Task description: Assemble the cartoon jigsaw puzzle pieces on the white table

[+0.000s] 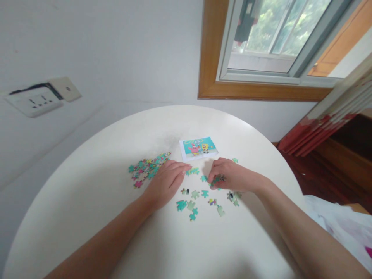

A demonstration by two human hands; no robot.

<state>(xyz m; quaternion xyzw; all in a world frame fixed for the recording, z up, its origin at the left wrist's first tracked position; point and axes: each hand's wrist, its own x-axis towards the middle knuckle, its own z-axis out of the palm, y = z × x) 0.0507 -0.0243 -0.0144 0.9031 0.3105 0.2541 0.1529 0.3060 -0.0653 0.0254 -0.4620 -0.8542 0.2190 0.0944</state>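
Note:
My left hand [168, 181] lies on the table with its fingers stretched out. Its fingertips reach a short joined strip of teal and yellow puzzle pieces [193, 171], and it partly covers a heap of mixed puzzle pieces [147, 169]. My right hand [225, 174] is bent downward, thumb and fingers closed on a teal puzzle piece [215, 181], which they largely hide. Just left of those fingers is another teal piece [204, 178]. Several loose pieces, such as a teal one [181, 205] and a pale green one [220, 210], are scattered nearer to me.
A picture card [200, 148] with cartoon figures lies beyond my hands on the round white table [95, 217]. Wall and a wood-framed window [261, 91] stand behind the table. A wall socket [37, 101] is at left, a red and cream curtain [322, 124] at right.

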